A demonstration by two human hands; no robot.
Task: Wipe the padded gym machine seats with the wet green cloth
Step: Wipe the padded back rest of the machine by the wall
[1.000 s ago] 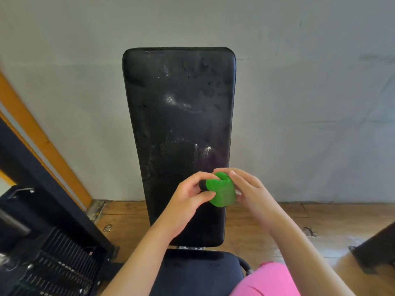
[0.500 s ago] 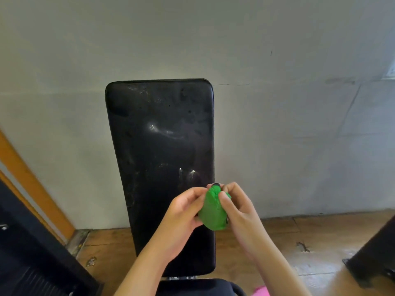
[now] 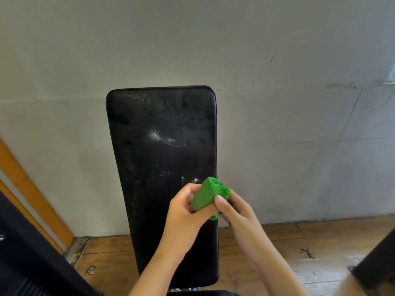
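Note:
A tall black padded backrest (image 3: 162, 159) stands upright against the grey wall, its surface streaked and dotted with water drops near the top. In front of its lower right edge I hold a bunched green cloth (image 3: 208, 194) between both hands. My left hand (image 3: 184, 212) grips the cloth from the left and below. My right hand (image 3: 234, 210) pinches it from the right, thumb on the front. The seat pad below the backrest is almost out of view at the bottom edge.
A grey wall (image 3: 299, 124) rises behind the backrest. A wooden floor (image 3: 288, 253) lies to the right, with a small gecko (image 3: 307, 253) on it. Dark machine parts stand at the lower left (image 3: 32, 263) and lower right (image 3: 378, 265). An orange door frame (image 3: 27, 195) runs along the left.
The view has tilted upward, so the backrest and hands sit lower in frame. Both hands have kept hold of the green cloth and turned it, bunching it differently.

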